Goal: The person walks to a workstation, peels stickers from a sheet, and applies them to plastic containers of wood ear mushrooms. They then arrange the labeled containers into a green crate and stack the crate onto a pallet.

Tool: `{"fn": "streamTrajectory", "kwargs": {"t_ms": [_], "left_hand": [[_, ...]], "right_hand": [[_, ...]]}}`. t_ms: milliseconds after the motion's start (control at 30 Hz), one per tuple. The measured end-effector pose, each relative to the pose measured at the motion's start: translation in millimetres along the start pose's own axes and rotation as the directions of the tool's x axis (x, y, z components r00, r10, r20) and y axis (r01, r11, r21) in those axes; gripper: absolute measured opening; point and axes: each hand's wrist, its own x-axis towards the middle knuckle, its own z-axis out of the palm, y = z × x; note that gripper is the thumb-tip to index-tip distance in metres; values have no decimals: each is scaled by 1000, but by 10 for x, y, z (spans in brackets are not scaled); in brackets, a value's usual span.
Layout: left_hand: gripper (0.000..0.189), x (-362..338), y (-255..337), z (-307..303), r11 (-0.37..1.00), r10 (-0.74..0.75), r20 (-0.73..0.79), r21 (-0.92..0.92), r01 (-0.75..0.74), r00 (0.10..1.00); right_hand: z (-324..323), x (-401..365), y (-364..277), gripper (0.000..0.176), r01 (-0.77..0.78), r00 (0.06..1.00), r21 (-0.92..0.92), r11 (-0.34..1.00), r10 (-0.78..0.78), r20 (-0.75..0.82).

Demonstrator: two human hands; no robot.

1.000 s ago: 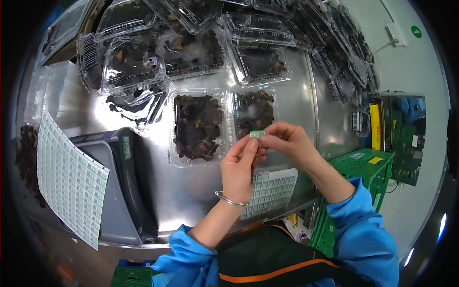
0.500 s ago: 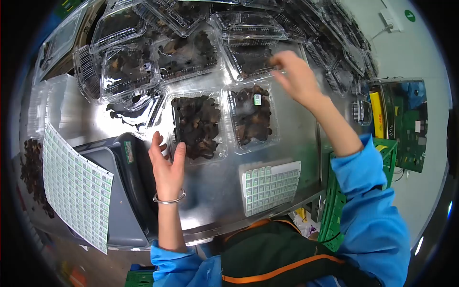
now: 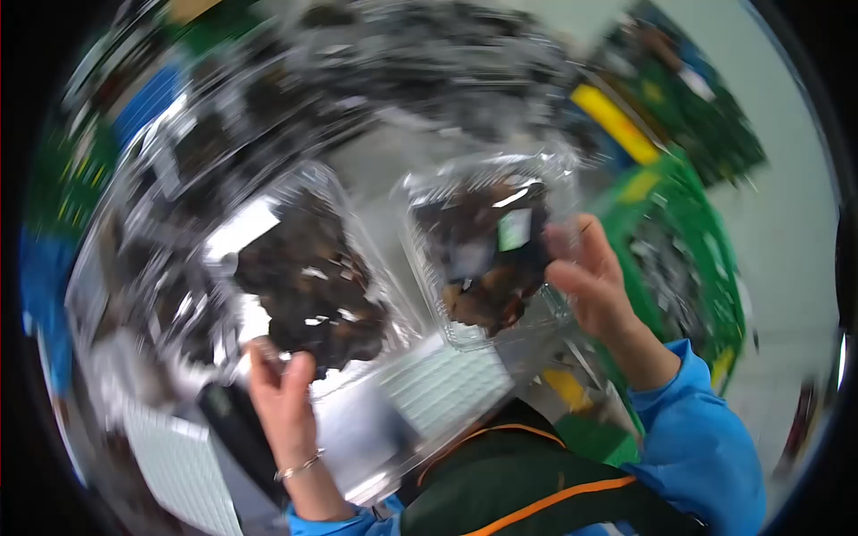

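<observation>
Two clear plastic containers of dark brown, ruffled pieces, resembling wood ear mushrooms, appear in the head view. My left hand (image 3: pixel 284 393) has its thumb and fingers closed at the near left corner of the left container (image 3: pixel 308 277), which lies at a slant and looks raised. With thumb and fingers, my right hand (image 3: pixel 594 281) grips the right side of the other container (image 3: pixel 487 250), which is held up. On that one sits a small white and green label (image 3: pixel 515 230). Blur hides the fingertips' exact contact.
Many more clear containers (image 3: pixel 411 62) are piled at the back, smeared by motion. A label sheet (image 3: pixel 447 389) lies on the metal table near my body, another (image 3: pixel 183 464) at lower left. A green crate (image 3: pixel 706 295) stands at the right.
The view has turned right and blurred. My right hand has come down from the back to grip the labelled container. My left hand has closed on the other; both containers look raised.
</observation>
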Motion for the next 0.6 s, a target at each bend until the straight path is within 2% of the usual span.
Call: {"fn": "streamTrajectory", "kwargs": {"t_ms": [33,67,100,133,167,200,233,267,300,333,367,400,433,467,500,533,567,600], "left_hand": [[42,159,146,447,985,170,124,-22,-169,978],[38,228,296,847,989,146,308,-54,-136,940],[33,246,384,1323,993,107,377,-3,-114,920],[32,266,416,1755,983,24,482,149,-108,876],[35,211,460,2291,976,31,568,159,-147,823],[42,272,218,2715,848,192,632,279,-452,751],[48,222,59,3153,919,125,687,193,-344,716],[48,137,-119,3633,936,83,748,168,-309,659],[47,4,-191,4057,918,-36,768,279,-282,640],[48,-67,-589,4477,880,214,758,123,-458,616],[49,-84,-877,4860,904,0,811,250,-346,586],[50,-197,-1043,5105,861,45,743,310,-403,668],[49,-232,-1156,5278,808,-61,722,441,-391,689],[47,-139,-1386,5464,758,-143,748,504,-415,648],[46,-90,-1426,5483,720,-121,775,499,-483,620],[45,-57,-1147,5289,760,-77,816,420,-496,573],[45,-15,-822,5059,799,-23,853,329,-504,521],[44,106,-760,4875,780,147,816,252,-573,559]], "right_hand": [[-376,-153,-239,42,32,983,-18,999,-35,-180],[-800,-341,-439,43,60,951,53,997,-41,-306],[-1229,-548,-574,44,92,915,131,987,-32,-403],[-1684,-726,-634,43,142,847,115,983,-61,-529],[-2116,-865,-669,41,181,773,101,978,-78,-630],[-2426,-1020,-698,41,205,695,100,974,-73,-716],[-2637,-1202,-729,41,221,612,98,970,-60,-788],[-2932,-1339,-697,40,257,552,77,963,-81,-830],[-3246,-1468,-615,40,287,500,61,956,-95,-861],[-3817,-1707,-448,40,222,441,78,972,-29,-897],[-4289,-1785,-243,41,154,401,106,982,36,-915],[-4324,-1683,-176,42,83,438,117,990,69,-896],[-4322,-1601,-184,43,7,479,118,993,100,-872],[-4404,-1581,-185,48,-270,555,32,962,183,-812],[-4569,-1592,-43,54,-254,716,32,967,210,-666],[-4615,-1606,-55,58,-268,712,57,962,237,-661],[-4553,-1547,-170,58,-487,566,-330,809,5,-824],[-5103,-1653,-65,57,-407,610,-420,811,-101,-786]]}}
